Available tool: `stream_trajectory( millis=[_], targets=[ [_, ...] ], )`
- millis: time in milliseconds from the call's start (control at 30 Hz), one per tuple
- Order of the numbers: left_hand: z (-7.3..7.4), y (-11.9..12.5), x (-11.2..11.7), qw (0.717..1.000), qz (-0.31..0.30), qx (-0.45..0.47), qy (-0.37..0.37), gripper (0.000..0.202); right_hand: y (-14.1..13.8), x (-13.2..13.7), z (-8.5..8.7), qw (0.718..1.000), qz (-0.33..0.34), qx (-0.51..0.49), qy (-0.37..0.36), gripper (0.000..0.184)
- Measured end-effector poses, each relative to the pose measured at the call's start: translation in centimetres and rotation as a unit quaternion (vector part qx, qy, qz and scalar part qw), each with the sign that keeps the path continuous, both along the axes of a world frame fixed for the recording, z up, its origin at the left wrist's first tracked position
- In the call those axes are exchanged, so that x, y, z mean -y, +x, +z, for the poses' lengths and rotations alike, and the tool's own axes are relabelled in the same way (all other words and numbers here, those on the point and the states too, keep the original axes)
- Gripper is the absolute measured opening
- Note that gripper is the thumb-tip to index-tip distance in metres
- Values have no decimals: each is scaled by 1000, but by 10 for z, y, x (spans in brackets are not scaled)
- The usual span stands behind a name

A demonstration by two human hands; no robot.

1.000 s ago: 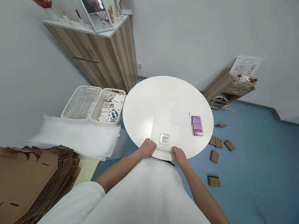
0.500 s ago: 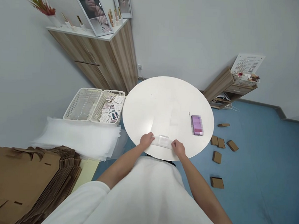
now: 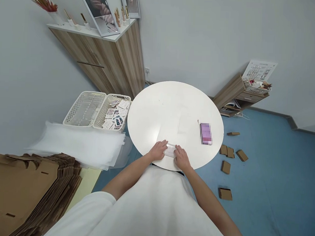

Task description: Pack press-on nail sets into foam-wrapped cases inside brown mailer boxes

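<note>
At the near edge of the round white table [image 3: 170, 108], a clear flat plastic box [image 3: 170, 150] lies in a translucent white foam sheet [image 3: 169, 154]. My left hand [image 3: 158, 150] is on the left end of this bundle, its fingers laid over the sheet and pressed against the box's side. On the opposite end, my right hand [image 3: 182, 158] grips the sheet in the same way, fingertips on top. My palms partly hide the sheet's ends. A purple item [image 3: 206, 134], blurred by pixels, rests to the right on the table.
Left of the table are a basket of clear plastic boxes [image 3: 86, 108], a basket of printed cards [image 3: 113, 112], stacked white foam sheets [image 3: 78, 142] and flat brown cardboard [image 3: 21, 185]. Several small brown boxes [image 3: 225, 194] lie on the blue floor at right. Cabinets [image 3: 97, 56] stand behind.
Both hands have moved inward, from pinching the outstretched ends of the foam sheet to pressing close at the box's sides. The sheet's ends are now folded in beneath my hands.
</note>
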State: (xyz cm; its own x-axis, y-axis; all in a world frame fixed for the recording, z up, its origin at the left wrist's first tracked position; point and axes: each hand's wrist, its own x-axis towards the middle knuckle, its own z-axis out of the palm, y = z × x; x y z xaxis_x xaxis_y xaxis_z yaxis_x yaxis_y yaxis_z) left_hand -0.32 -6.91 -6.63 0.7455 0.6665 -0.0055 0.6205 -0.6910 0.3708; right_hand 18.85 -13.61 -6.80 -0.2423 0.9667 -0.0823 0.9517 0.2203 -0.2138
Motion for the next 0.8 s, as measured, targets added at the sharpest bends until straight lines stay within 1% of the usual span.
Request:
stream_trajectory(
  millis=[67, 167, 267, 367, 433, 533, 633, 700, 800],
  targets=[
    [1, -2, 0, 999, -13, 3, -30, 39, 2, 0, 0, 1000, 13, -13, -16, 26],
    [4, -1, -2, 998, -13, -3, -65, 47, 1, -4, 3, 999, 18, -15, -36, 31],
    [9, 3, -4, 996, 4, -8, -86, 44, -2, -11, 9, 999, 18, -17, -47, 29],
    [16, 6, -3, 995, 13, 11, -103, 43, -2, -16, 19, 997, 27, -40, -64, 27],
    [22, 6, -1, 992, 22, 15, -124, 42, 2, -15, 26, 993, 27, -62, -92, 25],
    [29, 7, 5, 983, 41, -4, -176, 35, 10, -12, 36, 983, 20, -98, -153, 22],
    [33, 10, 7, 973, 68, -16, -219, 30, 19, -11, 41, 970, 15, -143, -197, 17],
    [33, 12, 5, 970, 81, -11, -229, 28, 22, -15, 42, 966, 13, -166, -199, 15],
    [33, 14, -5, 970, 95, 6, -224, 25, 23, -27, 41, 965, 7, -187, -183, 14]
  ],
)
